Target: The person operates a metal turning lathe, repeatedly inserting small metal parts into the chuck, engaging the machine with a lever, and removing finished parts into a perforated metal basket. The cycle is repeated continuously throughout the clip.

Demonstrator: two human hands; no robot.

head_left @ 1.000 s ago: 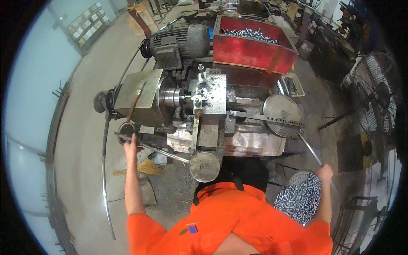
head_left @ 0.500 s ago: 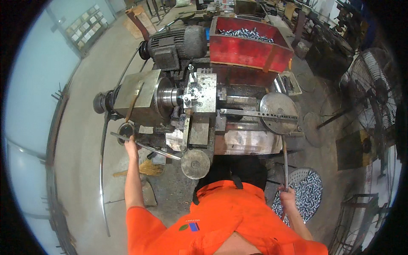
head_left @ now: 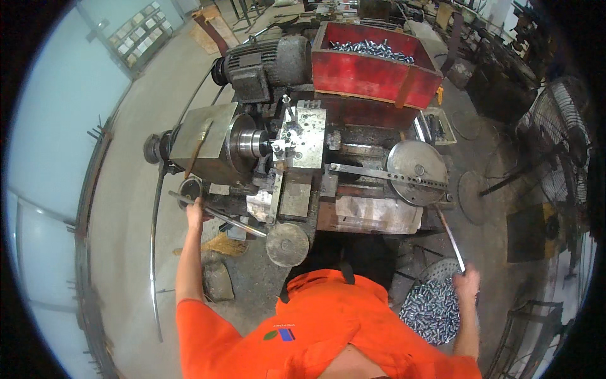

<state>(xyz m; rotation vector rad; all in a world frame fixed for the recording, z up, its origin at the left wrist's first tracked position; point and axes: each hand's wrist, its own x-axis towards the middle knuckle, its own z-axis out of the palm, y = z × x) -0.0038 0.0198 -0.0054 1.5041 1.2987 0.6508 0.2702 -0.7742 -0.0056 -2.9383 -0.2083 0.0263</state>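
My left hand (head_left: 195, 213) is closed round a long metal lever (head_left: 237, 223), which runs to a round metal disc (head_left: 287, 244) at the front of a lathe-like machine. At the right, my right hand (head_left: 467, 282) grips the end of another lever (head_left: 451, 239), slanting down from beside a larger round plate (head_left: 416, 169). A bar with a row of holes (head_left: 385, 175) links that plate to the machine's slide. Between the levers, a tool block (head_left: 306, 136) sits close to the shiny chuck (head_left: 254, 143). Detail at the chuck's tip is too small to make out.
A red bin (head_left: 375, 79) of small metal pieces stands behind the machine, beside a dark motor (head_left: 270, 66). Below my right hand is a basket of similar metal pieces (head_left: 432, 309). A fan (head_left: 555, 139) stands right; a broom (head_left: 222, 245) lies on the floor.
My right hand has swung its lever outward to the right, from nearly upright to slanted. My left hand stays on its lever. The whole view has shifted slightly.
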